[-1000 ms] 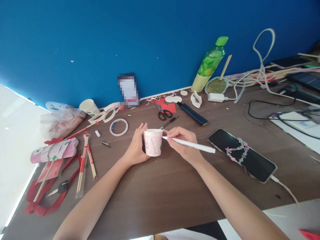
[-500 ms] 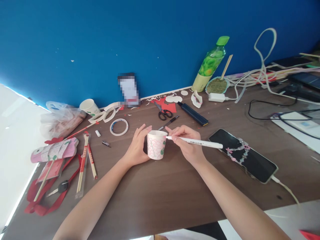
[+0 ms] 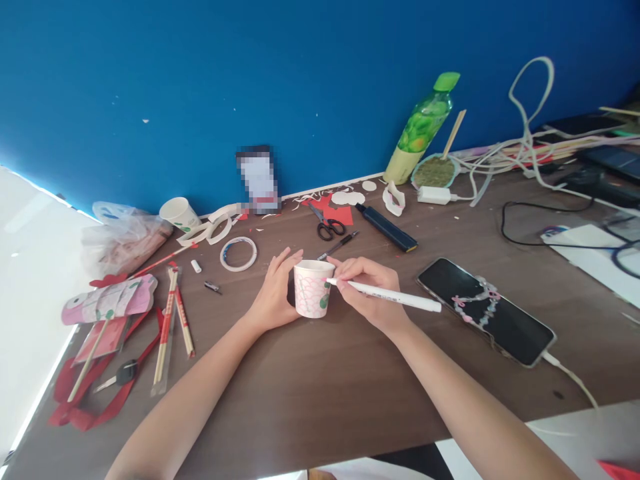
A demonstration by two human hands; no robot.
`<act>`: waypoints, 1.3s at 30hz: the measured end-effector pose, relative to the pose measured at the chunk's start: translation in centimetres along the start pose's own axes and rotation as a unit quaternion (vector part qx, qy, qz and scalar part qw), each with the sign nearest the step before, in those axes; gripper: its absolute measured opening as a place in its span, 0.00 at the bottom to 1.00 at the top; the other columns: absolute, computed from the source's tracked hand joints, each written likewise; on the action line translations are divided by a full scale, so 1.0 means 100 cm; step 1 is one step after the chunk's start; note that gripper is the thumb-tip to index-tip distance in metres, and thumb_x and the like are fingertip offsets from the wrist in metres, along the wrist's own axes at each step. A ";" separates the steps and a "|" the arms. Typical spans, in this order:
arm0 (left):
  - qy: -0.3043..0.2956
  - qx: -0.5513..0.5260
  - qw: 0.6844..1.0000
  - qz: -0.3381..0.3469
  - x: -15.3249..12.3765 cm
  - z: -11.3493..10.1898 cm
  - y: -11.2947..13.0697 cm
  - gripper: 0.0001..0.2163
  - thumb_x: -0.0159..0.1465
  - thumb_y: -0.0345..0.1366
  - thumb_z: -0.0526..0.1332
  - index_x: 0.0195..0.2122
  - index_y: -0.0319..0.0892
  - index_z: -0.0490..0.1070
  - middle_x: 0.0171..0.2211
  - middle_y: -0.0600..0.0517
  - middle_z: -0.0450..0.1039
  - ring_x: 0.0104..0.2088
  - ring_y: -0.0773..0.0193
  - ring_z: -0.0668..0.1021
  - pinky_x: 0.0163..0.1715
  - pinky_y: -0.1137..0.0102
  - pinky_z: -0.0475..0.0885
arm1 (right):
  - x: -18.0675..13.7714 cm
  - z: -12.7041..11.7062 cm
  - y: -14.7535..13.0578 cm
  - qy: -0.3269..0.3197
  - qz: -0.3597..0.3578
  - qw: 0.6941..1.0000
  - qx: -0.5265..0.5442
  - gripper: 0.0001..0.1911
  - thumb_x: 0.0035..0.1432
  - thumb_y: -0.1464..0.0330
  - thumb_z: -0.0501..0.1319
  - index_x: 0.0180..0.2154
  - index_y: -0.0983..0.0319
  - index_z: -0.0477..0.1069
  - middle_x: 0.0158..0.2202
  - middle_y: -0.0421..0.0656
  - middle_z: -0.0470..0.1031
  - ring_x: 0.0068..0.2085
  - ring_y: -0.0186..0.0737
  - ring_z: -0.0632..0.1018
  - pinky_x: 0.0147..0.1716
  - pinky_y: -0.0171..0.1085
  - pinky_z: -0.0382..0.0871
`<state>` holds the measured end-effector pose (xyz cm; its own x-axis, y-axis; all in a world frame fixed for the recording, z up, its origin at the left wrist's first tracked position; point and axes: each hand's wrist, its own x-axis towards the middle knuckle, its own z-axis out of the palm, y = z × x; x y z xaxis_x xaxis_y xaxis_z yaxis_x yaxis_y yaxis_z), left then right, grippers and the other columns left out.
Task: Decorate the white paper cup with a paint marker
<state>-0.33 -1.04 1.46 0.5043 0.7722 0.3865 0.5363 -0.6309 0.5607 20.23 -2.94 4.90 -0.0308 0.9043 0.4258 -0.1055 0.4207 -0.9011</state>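
Note:
A white paper cup with pink curved lines and green printed marks stands upright on the brown desk. My left hand grips it from the left, fingers behind and thumb low on its side. In my right hand is a white marker, held like a pen. Its pink tip meets the cup's right side a little below the rim, and the barrel points to the right. A small white cap lies on the desk to the left.
Beyond the cup are scissors, a black pen, a dark blue case and a tape roll. A phone with a bead bracelet lies at right. Wrapped chopsticks and a key lie left. A green-capped bottle leans against the wall.
The marker's tip has moved slightly down and left, from near the rim to lower on the cup's side. My right hand shifted with it; my left hand stays in place.

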 end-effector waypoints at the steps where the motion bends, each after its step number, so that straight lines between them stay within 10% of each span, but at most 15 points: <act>1: 0.002 -0.001 1.000 0.001 0.000 0.000 0.000 0.46 0.52 0.43 0.72 0.65 0.48 0.43 0.65 0.37 0.56 0.68 0.39 0.54 0.63 0.39 0.54 | 0.000 0.000 0.000 0.000 -0.003 1.000 -0.001 0.10 0.53 0.66 0.67 0.24 0.59 0.69 0.23 0.36 0.73 0.27 0.34 0.77 0.57 0.57 0.69; 24: 0.010 -0.008 1.000 0.001 0.000 0.001 -0.001 0.46 0.52 0.43 0.72 0.65 0.47 0.44 0.66 0.37 0.55 0.69 0.39 0.54 0.63 0.40 0.55 | 0.002 0.000 0.002 0.022 0.021 0.999 0.016 0.13 0.52 0.62 0.68 0.23 0.59 0.68 0.22 0.35 0.69 0.27 0.33 0.73 0.57 0.57 0.70; 32: 0.009 -0.043 0.998 -0.034 -0.001 0.003 -0.003 0.48 0.50 0.43 0.73 0.66 0.46 0.43 0.67 0.37 0.51 0.69 0.41 0.54 0.64 0.43 0.56 | 0.009 -0.008 -0.001 0.085 0.080 0.974 0.193 0.11 0.47 0.70 0.67 0.20 0.59 0.66 0.18 0.33 0.67 0.25 0.32 0.70 0.53 0.55 0.71; 39: 0.018 -0.081 0.994 -0.071 0.000 0.001 -0.001 0.50 0.49 0.46 0.73 0.66 0.45 0.42 0.67 0.35 0.49 0.69 0.41 0.54 0.64 0.45 0.57 | 0.005 -0.009 0.002 0.126 0.090 0.985 0.080 0.12 0.56 0.62 0.64 0.24 0.59 0.69 0.16 0.33 0.67 0.22 0.32 0.71 0.43 0.46 0.75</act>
<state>-0.34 -0.93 1.32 0.4050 0.8568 0.3192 0.4824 -0.4968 0.7214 21.07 -2.31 4.87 0.1823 0.9610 0.2080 -0.2771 0.2532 -0.9269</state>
